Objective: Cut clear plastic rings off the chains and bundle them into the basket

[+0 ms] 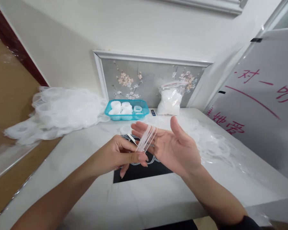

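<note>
The left hand (124,155) pinches looped white strands (147,139) stretched across the spread fingers of the right hand (179,150). They look light, soft, springy, easily tangled — best held where pinched. On the counter (132,199), clockwise of them: ring heap (64,107) at ten, teal tray (146,111) at eleven, zip bag (170,100) at one, loose rings (213,145) at three — nothing blocking.

1 L hand (124,154), 1 R hand (179,150), several bands (147,139) btwn (can't count exactly); past them 1 blue tray (144,110), 1 clear bag (169,101); below, 1 blk mat (141,174); 2 plastic heaps (64,108), 1 ea side
</note>
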A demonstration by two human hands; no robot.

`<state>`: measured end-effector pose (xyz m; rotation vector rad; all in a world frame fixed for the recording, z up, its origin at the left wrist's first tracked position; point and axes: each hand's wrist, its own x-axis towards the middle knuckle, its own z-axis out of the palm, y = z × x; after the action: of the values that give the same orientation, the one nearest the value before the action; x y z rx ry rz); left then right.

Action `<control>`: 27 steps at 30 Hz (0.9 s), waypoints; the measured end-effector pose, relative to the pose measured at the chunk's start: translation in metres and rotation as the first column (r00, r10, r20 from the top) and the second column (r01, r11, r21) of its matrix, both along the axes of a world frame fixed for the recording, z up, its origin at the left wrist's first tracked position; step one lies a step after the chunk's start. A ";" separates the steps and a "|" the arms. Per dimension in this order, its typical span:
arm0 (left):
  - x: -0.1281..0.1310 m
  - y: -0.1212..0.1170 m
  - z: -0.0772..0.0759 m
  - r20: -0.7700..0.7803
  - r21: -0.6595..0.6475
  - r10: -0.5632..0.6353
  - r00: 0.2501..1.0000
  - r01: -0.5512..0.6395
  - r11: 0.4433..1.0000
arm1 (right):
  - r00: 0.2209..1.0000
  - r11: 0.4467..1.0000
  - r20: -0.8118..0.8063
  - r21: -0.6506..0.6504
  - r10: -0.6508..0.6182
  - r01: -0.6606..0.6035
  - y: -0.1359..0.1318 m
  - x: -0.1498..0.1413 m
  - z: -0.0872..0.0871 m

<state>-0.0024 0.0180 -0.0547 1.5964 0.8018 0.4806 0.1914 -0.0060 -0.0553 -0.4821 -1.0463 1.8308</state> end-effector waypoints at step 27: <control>-0.013 -0.020 0.019 0.135 0.050 0.105 0.985 -0.112 0.992 | 0.984 0.978 0.175 0.207 -0.022 -0.015 0.000 -0.006 -0.012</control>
<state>-0.0153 -0.0018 -0.0357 1.5616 0.7826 0.6864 0.1858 -0.0055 -0.0677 -0.5265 -1.3404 1.6751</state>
